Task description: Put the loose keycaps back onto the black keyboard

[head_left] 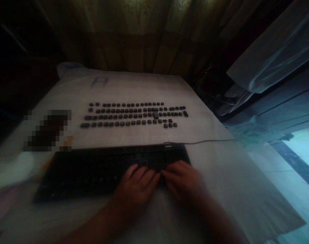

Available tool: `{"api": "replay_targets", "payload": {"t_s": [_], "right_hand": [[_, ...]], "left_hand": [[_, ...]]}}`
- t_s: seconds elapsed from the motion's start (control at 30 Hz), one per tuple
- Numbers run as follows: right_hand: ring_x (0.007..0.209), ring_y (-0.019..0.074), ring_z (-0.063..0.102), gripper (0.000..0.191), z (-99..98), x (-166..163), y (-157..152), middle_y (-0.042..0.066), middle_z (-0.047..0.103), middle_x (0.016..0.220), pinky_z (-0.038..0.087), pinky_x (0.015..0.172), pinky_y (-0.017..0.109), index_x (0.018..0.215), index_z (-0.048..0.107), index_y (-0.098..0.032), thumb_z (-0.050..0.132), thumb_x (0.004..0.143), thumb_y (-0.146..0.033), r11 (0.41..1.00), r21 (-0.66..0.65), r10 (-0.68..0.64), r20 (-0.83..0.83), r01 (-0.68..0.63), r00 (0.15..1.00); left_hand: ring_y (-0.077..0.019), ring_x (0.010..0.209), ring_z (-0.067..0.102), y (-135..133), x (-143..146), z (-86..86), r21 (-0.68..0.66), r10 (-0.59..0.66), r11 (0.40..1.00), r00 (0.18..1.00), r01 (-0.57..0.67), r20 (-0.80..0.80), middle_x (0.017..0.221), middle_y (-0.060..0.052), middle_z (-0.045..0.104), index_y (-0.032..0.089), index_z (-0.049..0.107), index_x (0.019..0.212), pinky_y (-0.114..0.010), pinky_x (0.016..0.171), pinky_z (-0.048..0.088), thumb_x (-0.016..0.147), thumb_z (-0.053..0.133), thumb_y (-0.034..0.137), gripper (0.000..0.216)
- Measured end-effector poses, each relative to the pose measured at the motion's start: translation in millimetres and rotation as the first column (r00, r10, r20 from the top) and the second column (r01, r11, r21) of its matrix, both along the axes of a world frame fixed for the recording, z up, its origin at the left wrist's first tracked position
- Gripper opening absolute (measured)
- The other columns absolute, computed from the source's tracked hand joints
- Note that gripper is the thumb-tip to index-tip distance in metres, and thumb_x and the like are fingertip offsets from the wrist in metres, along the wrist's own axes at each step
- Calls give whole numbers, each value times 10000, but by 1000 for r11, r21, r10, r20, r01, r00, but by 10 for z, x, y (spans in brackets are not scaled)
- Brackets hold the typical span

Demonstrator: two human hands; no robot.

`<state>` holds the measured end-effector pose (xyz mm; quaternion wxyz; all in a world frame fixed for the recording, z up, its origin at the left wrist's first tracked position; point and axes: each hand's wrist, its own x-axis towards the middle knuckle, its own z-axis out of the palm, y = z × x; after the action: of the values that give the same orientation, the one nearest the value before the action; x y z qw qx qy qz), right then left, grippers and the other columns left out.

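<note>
A dark keyboard (93, 169) lies across the white-covered table, with many of its keys off, though the dim light hides much of its surface. My left hand (138, 183) rests over its lower right part, fingers stretched out and lying on it. Close beside it, my right hand (183, 178) bends over the keyboard's right end with thumb and fingertips pressed together. The fingertips of both hands nearly meet; anything small between them is hidden. Beyond the keyboard, several loose black keycaps (127, 123) lie in rows.
A cable (205, 141) runs from the keyboard's back edge toward the right side of the table. At left there is a blurred-out dark object (47, 132) beside a small orange item. A patterned curtain (134, 44) hangs behind the table (139, 88).
</note>
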<state>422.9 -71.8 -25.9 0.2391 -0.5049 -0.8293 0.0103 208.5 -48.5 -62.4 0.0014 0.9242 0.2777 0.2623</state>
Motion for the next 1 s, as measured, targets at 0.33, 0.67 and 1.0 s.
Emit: {"api": "replay_targets", "payload": {"t_s": [0.33, 0.67, 1.0], "right_hand": [[704, 177, 641, 239, -146, 24, 6, 73, 693, 812, 545, 611, 297, 906, 761, -188, 530, 869, -141, 999, 26, -26, -252, 34, 967], [835, 226, 672, 360, -446, 437, 137, 109, 701, 1035, 579, 714, 374, 1100, 708, -202, 523, 873, -411, 792, -171, -596, -428, 587, 679], [859, 279, 716, 498, -548, 506, 174, 115, 774, 983, 562, 804, 412, 1055, 758, -190, 518, 809, -550, 717, -338, -689, -479, 610, 544]], "left_hand": [[-209, 1092, 590, 4, 6, 5, 6, -3, 1000, 999, 2, 35, 1163, -31, 700, 192, 638, 1241, -432, 1081, 337, 1055, 360, 228, 337], [-214, 1103, 582, 9, -7, -42, 22, -12, 1000, 1000, 13, -8, 1195, -44, 680, 199, 597, 1293, -429, 1083, 334, 998, 481, 215, 317], [-209, 1084, 592, 13, -13, -69, 55, -6, 998, 999, 8, -33, 1172, -53, 682, 201, 593, 1294, -422, 1058, 363, 977, 526, 207, 324]]}}
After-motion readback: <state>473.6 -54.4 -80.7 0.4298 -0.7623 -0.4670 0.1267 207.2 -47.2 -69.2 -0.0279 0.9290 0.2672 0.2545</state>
